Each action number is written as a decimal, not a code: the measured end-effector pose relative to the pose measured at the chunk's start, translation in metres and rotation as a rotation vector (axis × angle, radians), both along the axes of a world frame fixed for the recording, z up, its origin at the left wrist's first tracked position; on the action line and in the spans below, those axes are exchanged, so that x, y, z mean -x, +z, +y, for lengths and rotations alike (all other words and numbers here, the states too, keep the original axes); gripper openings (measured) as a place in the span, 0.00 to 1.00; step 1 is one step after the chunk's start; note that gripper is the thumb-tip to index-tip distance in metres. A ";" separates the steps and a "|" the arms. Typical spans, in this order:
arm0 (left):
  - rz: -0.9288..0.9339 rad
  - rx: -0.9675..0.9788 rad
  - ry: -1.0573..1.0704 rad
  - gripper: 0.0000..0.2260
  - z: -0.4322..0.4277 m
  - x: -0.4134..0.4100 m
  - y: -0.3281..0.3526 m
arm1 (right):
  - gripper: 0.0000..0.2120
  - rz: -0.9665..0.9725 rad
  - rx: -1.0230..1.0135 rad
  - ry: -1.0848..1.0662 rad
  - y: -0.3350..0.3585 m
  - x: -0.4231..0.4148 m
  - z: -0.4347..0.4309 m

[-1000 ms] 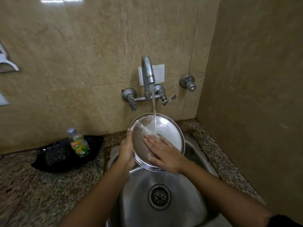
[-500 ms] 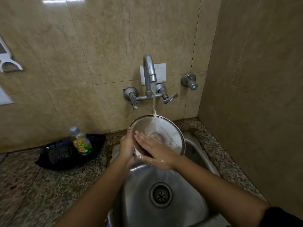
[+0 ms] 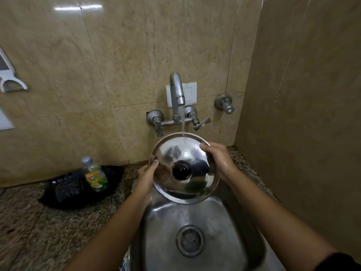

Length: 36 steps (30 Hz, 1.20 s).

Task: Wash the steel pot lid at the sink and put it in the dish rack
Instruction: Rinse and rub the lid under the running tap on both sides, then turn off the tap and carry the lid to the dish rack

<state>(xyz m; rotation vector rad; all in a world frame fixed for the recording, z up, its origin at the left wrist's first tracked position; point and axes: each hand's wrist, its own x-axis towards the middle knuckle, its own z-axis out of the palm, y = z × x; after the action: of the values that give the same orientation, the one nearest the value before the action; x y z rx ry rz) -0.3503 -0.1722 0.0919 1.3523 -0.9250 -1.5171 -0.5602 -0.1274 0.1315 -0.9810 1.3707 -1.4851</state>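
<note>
Steel pot lid (image 3: 183, 167) is now flipped: its domed, knobbed side faces up where the inside showed a moment ago. Left hand (image 3: 145, 178) and right hand (image 3: 219, 162) grip opposite rims under the tap (image 3: 176, 90) stream, above the sink (image 3: 213, 222); rinsing looks half done.

bench (image 3: 39, 222): I see speckled granite | on it, left of sink (image 3: 166, 231): black plastic tray (image 3: 66, 192) holding dish-soap bottle (image 3: 94, 175) upright | steel sink set into bench
</note>
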 end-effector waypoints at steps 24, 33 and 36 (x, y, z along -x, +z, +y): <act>-0.119 0.315 0.134 0.12 0.009 -0.001 0.030 | 0.11 0.053 -0.072 -0.186 0.004 0.003 -0.074; -0.086 0.355 0.167 0.14 0.014 -0.024 0.034 | 0.10 0.142 -0.189 -0.429 0.007 -0.010 -0.106; -0.069 0.358 0.187 0.14 0.017 -0.031 0.034 | 0.06 0.224 -0.163 -0.488 0.005 -0.017 -0.110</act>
<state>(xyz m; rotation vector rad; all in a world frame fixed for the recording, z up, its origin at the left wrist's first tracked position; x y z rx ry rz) -0.3194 -0.1555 0.1259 1.1974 -1.0266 -1.1090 -0.5433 -0.2377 0.1360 -0.7566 1.9652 -1.6097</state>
